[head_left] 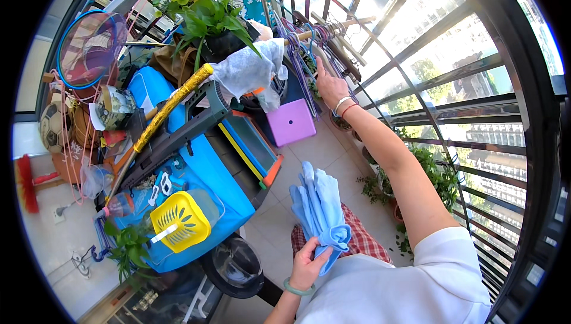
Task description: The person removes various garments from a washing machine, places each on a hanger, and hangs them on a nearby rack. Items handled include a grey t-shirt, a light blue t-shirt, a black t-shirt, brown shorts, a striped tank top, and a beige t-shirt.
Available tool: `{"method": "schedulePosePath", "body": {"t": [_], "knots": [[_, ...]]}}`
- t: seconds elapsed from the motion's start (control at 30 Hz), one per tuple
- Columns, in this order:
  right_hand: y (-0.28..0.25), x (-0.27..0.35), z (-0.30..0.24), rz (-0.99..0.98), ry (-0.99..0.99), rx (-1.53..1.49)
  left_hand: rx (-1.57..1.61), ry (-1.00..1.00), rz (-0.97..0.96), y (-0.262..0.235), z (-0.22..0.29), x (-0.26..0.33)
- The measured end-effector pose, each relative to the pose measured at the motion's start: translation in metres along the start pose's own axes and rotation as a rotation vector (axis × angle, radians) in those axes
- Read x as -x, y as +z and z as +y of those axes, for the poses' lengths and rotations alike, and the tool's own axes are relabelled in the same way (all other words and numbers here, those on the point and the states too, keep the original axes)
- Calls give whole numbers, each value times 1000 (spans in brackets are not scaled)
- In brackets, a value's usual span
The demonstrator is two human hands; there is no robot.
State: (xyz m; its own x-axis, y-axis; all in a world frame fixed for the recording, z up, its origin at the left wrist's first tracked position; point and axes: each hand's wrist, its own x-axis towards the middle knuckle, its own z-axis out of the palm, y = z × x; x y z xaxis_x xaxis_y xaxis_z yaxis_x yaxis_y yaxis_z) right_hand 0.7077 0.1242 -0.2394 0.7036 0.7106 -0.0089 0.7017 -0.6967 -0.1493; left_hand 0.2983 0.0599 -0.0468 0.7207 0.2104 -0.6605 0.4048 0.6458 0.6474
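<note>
My left hand (306, 266), a green bangle at its wrist, grips a pair of light blue rubber gloves (321, 202) by the cuffs, close to my body. The glove fingers point up and away from me. Reaching forward, my right hand (331, 88) has its index finger stretched out beside several purple clothes hangers (301, 56) on a rod; no object shows in it. Whether the fingertip touches a hanger I cannot tell. A grey-white cloth (253, 68) hangs on the rod left of the hangers.
Barred windows (452, 74) run along the right, with potted plants (428, 172) below. At left, a blue-covered surface (220, 187) holds a yellow basket (181, 221), a yellow-wrapped pole (172, 107) and clutter. A purple stool (291, 122) stands ahead on the tiled floor (279, 190).
</note>
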Motion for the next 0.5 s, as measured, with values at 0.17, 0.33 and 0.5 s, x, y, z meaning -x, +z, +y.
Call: {"method": "schedulePosePath", "body": {"t": [0.17,0.33,0.5], "knots": [[3,8,-1,253,31,-149,24,1,-13,0,-11,4],[17,24,-5,502,7,-327,19,-3,-16,2,-16,8],[26,51,-17,461,97,-381,32,-16,-19,3,-21,12]]}}
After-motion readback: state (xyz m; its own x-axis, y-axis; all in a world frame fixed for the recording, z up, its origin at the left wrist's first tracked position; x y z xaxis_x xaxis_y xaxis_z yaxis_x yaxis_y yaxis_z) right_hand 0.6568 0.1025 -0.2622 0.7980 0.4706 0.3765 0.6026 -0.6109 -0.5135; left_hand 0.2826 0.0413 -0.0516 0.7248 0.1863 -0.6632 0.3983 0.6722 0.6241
